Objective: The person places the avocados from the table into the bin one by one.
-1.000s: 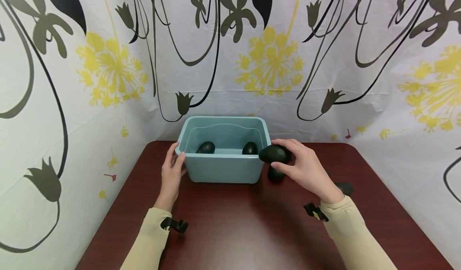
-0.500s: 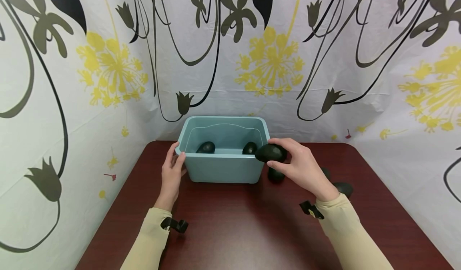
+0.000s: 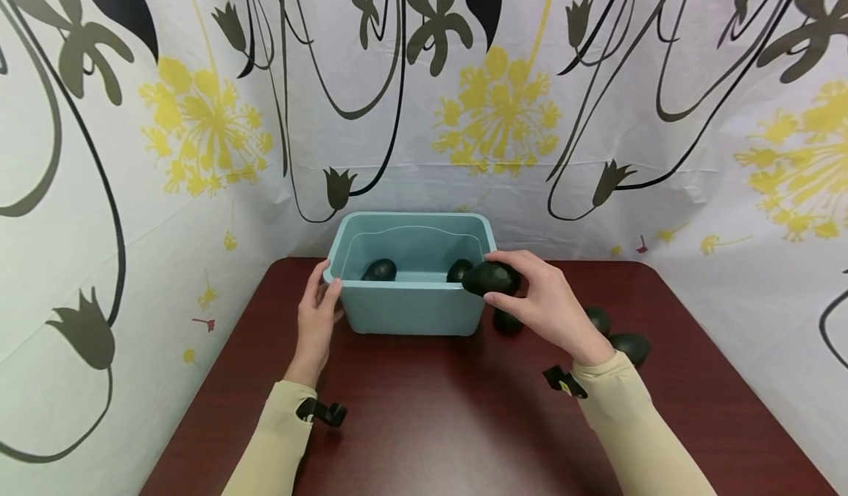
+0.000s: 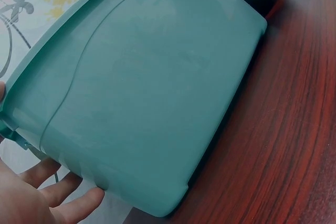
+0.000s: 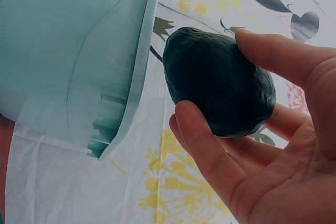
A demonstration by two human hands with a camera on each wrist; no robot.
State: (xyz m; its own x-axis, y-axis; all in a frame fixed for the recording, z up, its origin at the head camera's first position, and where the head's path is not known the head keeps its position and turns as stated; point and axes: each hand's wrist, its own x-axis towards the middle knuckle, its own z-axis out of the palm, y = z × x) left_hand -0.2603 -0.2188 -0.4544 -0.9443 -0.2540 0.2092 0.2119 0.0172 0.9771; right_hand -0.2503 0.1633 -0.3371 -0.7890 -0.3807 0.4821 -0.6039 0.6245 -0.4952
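A dark green avocado (image 3: 491, 279) is held between the thumb and fingers of my right hand (image 3: 546, 301), at the front right corner of a light blue plastic bin (image 3: 411, 310). The right wrist view shows that avocado (image 5: 218, 82) beside the bin's rim. My left hand (image 3: 316, 323) grips the bin's left front corner, thumb at the front and fingers along the side. Inside the bin lie an avocado (image 3: 380, 270) on the left and another avocado (image 3: 458, 270) on the right, partly hidden by the front wall and the held one.
Beneath my right hand, an avocado (image 3: 507, 321) rests on the dark red table (image 3: 424, 408) against the bin's right side. Farther right lie two more, a partly hidden avocado (image 3: 598, 319) and an avocado (image 3: 631, 348) near my sleeve. A patterned curtain (image 3: 424, 135) hangs behind.
My right hand has moved slightly left with the avocado, bringing it over the bin's front right corner. Two avocados behind the right wrist show more fully. The left hand stays put.
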